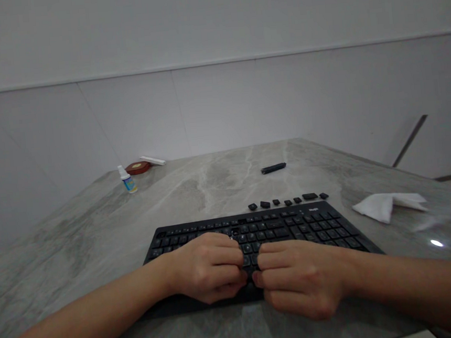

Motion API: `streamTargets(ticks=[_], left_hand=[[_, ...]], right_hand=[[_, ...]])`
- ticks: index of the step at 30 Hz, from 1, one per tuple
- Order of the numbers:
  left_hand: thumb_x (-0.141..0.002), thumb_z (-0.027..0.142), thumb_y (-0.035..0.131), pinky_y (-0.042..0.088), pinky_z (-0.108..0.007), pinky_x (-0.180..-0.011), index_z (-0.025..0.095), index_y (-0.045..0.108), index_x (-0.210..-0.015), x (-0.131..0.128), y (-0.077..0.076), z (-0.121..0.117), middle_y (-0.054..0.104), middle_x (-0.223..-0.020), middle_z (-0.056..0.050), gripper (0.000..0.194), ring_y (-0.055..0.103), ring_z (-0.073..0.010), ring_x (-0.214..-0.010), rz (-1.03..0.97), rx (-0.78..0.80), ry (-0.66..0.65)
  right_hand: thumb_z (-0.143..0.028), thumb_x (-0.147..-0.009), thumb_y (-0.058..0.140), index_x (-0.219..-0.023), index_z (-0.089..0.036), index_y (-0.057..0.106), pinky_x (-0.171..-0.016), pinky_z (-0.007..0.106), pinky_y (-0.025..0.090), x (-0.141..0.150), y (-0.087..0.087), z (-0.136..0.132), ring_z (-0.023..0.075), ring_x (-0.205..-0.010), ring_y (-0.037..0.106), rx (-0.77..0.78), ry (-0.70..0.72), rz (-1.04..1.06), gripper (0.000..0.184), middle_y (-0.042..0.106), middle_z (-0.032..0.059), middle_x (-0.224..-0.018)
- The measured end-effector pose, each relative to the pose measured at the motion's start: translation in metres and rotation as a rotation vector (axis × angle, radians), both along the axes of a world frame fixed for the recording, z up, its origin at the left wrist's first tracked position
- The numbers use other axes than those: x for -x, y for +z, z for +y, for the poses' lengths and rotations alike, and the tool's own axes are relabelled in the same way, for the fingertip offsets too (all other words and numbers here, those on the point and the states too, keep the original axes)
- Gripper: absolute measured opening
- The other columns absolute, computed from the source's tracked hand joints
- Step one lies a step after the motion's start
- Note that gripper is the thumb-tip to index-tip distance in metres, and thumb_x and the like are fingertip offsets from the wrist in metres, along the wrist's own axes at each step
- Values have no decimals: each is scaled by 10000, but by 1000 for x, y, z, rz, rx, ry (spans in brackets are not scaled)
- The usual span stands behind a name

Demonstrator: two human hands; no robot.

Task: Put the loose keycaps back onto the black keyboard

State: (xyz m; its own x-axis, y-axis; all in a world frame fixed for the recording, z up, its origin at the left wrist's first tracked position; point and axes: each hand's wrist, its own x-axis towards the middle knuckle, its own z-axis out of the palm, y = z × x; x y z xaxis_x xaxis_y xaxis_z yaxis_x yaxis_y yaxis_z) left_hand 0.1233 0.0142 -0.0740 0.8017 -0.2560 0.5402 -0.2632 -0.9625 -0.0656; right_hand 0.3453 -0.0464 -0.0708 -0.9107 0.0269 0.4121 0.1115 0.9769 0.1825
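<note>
A black keyboard lies flat on the marbled table, and both hands rest over its lower middle. My left hand is closed with its fingers curled down at the keys. Beside it, a narrow gap away, my right hand is closed too, fingers bent toward the keys near the front edge. Whatever the fingertips pinch is hidden. A small bright glint shows by the left knuckles, too small to name. Dark gaps in the upper key rows show where keycaps are off. Several loose black keycaps lie in a row behind the keyboard.
A crumpled white cloth lies to the right. Farther back is a slim black tool. At the back left stand a small spray bottle, a reddish-brown case and a white bar. A wall rises behind the table.
</note>
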Motion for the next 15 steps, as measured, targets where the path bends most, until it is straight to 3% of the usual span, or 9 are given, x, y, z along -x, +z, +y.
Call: streamTargets(ticks=[15], left_hand=[[-949, 96, 474, 290, -335, -470, 175, 555, -700, 2, -1, -3, 515, -599, -13, 273, 405, -162, -538, -8, 23, 29]], right_hand=[[-80, -963, 398, -573, -187, 570, -523, 343, 355, 2, -4, 2, 170, -579, 387, -50, 84, 102, 439, 506, 23, -588]])
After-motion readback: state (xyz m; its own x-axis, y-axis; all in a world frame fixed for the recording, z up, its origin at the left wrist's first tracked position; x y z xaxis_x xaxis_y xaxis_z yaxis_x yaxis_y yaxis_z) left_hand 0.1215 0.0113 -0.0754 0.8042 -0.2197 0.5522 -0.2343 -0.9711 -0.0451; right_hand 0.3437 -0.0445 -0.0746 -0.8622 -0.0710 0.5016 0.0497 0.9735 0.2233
